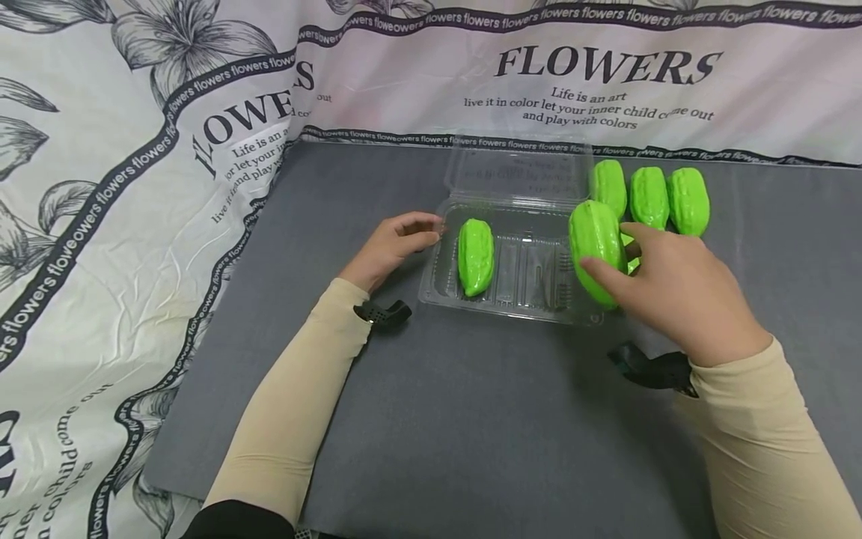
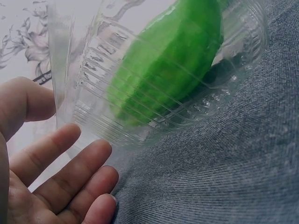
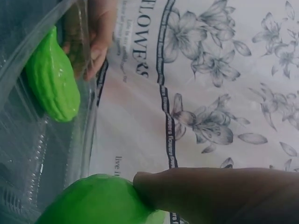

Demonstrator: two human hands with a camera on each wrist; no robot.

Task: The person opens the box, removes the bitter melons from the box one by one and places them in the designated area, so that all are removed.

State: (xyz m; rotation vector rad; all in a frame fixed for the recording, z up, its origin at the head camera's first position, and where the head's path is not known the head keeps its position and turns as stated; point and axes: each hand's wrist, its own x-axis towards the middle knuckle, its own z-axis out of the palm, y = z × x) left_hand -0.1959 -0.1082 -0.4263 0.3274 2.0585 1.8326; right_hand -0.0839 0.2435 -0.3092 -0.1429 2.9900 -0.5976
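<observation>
A glossy, ridged green bitter melon (image 1: 596,251) is gripped between the thumb and fingers of my right hand (image 1: 683,288), above the right end of a clear plastic box (image 1: 512,303). Its lower part is cut off in the right wrist view, where my thumb (image 3: 196,189) presses its side. Inside the box, toward the left end, lies another bitter melon (image 1: 476,257), its length running front to back. My left hand (image 1: 397,243) lightly pinches the box's left rim with thumb and index finger; the other fingers (image 2: 77,175) stay loosely bent outside the wall.
Behind my right hand stand several more green bitter melons (image 1: 649,196), one partly hidden by the hand. The hinged clear lid (image 1: 518,171) leans back against a flower-printed cloth (image 1: 404,82). Grey cloth (image 1: 471,419) covers the table.
</observation>
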